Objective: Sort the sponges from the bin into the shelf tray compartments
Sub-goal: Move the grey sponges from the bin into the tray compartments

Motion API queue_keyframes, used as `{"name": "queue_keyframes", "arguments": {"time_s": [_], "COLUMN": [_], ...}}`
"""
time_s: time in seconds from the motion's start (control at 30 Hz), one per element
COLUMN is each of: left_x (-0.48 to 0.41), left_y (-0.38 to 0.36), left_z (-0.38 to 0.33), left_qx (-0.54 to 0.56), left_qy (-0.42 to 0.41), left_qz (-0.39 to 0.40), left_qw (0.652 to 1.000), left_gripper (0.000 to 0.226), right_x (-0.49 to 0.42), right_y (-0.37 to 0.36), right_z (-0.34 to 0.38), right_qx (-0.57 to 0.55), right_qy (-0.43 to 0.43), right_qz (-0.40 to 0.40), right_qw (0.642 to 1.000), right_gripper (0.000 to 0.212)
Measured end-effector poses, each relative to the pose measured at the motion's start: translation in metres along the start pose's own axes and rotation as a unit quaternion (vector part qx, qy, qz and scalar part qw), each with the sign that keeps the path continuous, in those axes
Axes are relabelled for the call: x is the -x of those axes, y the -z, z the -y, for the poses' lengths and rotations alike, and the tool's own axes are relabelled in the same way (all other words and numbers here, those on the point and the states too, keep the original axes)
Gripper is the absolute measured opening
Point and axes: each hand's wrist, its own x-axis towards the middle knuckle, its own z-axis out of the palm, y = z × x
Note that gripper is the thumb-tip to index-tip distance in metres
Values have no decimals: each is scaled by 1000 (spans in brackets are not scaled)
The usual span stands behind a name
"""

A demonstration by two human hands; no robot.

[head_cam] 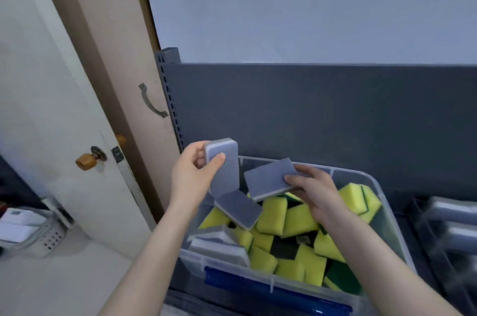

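Both hands are over the clear plastic bin (366, 176), each with a rounded, rectangular grey sponge in its grip. The left hand (193, 176) pinches the upright grey sponge (227, 176) near its top end, thumb on the broad bluish-grey face and fingers curled behind; a paler layer shows along its top and left edges. Its long axis runs nearly straight up and down above the bin's far left corner. The right hand (316, 194) holds the level grey sponge (269, 179) by its right end, fingertips on the dark top face. This one lies with its long axis running left to right, rising a little toward the right, with a lighter band along its lower edge. Just below the two, a third grey sponge (238, 210) rests slanted on the pile, pointing from upper left to lower right; whether the upright one touches it cannot be told. Under them the bin holds many yellow sponges (273, 215) with dark green backs, tumbled in all directions, and some grey-and-white sponges (219, 244) at the near left corner. The shelf tray (418, 215) at the right is blurred, with pale grey shapes in it.
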Motion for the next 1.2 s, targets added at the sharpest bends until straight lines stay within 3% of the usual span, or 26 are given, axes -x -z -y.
{"name": "queue_keyframes", "arguments": {"time_s": [0.37,0.67,1.2], "left_x": [49,101,189], "left_y": [-67,-125,-251], "left_z": [-26,-45,-119], "left_qx": [82,138,144], "left_qy": [-31,0,11], "left_qz": [78,68,40], "left_qw": [993,988,989], "left_gripper": [34,34,31], "right_x": [67,104,123], "right_y": [100,155,303], "right_z": [6,19,60], "right_qx": [-27,-25,35], "right_qy": [64,125,153], "right_qz": [-101,-172,-163], "right_qw": [992,977,974], "right_gripper": [44,39,43]}}
